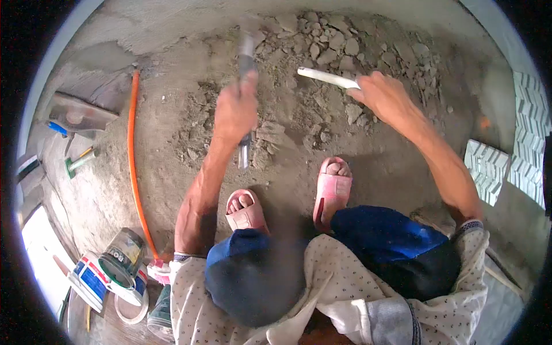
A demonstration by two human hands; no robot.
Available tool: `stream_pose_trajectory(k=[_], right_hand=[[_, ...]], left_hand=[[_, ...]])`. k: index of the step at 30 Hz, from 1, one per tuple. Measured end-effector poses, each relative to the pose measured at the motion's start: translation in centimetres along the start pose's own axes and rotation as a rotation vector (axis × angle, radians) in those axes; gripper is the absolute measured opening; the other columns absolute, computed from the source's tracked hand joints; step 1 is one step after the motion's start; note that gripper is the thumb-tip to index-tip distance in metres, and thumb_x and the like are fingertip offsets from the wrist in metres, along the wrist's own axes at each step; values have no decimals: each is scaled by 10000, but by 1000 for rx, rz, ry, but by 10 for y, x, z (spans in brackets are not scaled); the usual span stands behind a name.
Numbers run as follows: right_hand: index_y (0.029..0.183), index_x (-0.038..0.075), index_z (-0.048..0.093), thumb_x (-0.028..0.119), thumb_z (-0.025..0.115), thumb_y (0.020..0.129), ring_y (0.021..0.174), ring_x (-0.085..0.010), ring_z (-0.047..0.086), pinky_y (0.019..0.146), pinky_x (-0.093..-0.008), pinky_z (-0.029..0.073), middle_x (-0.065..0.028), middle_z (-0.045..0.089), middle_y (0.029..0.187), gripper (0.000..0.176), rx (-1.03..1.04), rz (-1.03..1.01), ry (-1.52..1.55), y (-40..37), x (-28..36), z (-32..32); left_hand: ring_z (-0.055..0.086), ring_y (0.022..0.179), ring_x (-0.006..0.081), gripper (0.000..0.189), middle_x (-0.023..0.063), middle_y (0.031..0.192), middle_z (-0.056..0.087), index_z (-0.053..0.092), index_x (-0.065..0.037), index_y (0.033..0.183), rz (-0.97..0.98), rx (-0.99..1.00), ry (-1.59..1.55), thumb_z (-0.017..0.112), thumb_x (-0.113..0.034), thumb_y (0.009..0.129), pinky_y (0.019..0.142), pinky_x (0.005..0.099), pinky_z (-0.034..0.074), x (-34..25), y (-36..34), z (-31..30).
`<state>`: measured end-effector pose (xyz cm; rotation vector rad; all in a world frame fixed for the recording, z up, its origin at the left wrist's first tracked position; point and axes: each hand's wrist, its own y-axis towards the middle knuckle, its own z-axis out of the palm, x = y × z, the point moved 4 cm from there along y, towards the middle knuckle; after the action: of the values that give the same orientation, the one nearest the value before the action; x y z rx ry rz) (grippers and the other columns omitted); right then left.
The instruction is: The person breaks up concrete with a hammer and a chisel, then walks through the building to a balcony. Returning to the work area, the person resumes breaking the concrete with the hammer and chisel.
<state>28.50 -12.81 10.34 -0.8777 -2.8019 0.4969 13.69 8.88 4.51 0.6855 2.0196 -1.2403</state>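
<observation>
Left hand (236, 113) wraps a blurred tool (244, 156); right hand (384, 98) clasps a white bar (326, 77) — both best worked clear of bare toes (338, 168)

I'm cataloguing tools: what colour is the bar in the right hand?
The bar is white; the head view shows it.

Place: building site, pretty sure, room's super rough
Floor (391, 167): bare, grey, gritty, with broken rubble (330, 49) on it
Left: trowel (86, 115), orange pipe (131, 144), grubby buckets (123, 256)
Right: tile-looking sheets (486, 169)
</observation>
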Motion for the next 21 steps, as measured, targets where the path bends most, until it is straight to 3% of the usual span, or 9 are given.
stream_pose_trajectory(k=[1,4,5,8,9,13,15,18,21], right_hand=[[795,-6,624,299,598,860,675,-381,624,593,-466,500,-191,613,708,313,25,10,10,-2,0,2],[792,-12,603,336,580,876,674,-392,600,588,-481,481,-209,588,697,359,54,21,23,0,-2,3],[788,-12,601,336,579,877,670,-391,598,585,-480,479,-209,587,698,360,46,19,26,-1,-3,5],[807,-3,631,292,601,858,673,-377,624,589,-470,498,-197,610,707,301,4,-5,-4,1,0,1],[817,1,646,270,612,849,676,-370,639,592,-465,508,-191,623,712,273,-8,-1,-21,-2,-1,1],[823,2,650,291,614,850,697,-375,640,598,-464,507,-187,629,729,292,59,48,-9,-4,-8,5],[834,0,652,301,616,849,717,-371,643,609,-465,508,-187,634,746,303,47,34,-17,-5,-5,1],[837,0,646,301,612,852,729,-366,641,625,-465,508,-186,638,779,304,106,48,-3,-1,-7,1],[849,-1,645,287,620,848,742,-365,642,631,-465,507,-186,641,801,289,81,98,5,-4,-13,3]], left_hand=[[567,654,357,449,230,683,558,527,46,846,148,-212,-103,409,-372,961,617,436,451,11,12,0],[577,700,403,463,259,710,564,527,57,855,182,-330,-135,412,-379,958,648,459,454,27,11,28],[580,759,444,470,286,748,573,530,68,870,155,-213,174,409,-379,955,669,484,448,27,3,36],[568,790,468,480,302,768,572,535,71,880,248,42,420,391,-380,960,676,499,440,27,-7,37],[576,838,476,519,316,790,579,538,62,877,95,153,297,380,-426,955,721,508,445,30,2,33],[615,792,418,532,295,764,591,515,63,808,56,-157,-168,389,-432,953,674,500,467,12,2,24],[607,755,410,484,283,757,591,519,58,802,258,-235,177,403,-387,952,651,501,461,18,4,40],[584,798,461,386,315,801,580,541,52,841,527,-3,409,437,-309,928,697,528,446,11,-11,39],[560,789,483,349,322,797,560,545,64,871,339,-16,272,458,-271,917,689,519,449,1,-3,32]])
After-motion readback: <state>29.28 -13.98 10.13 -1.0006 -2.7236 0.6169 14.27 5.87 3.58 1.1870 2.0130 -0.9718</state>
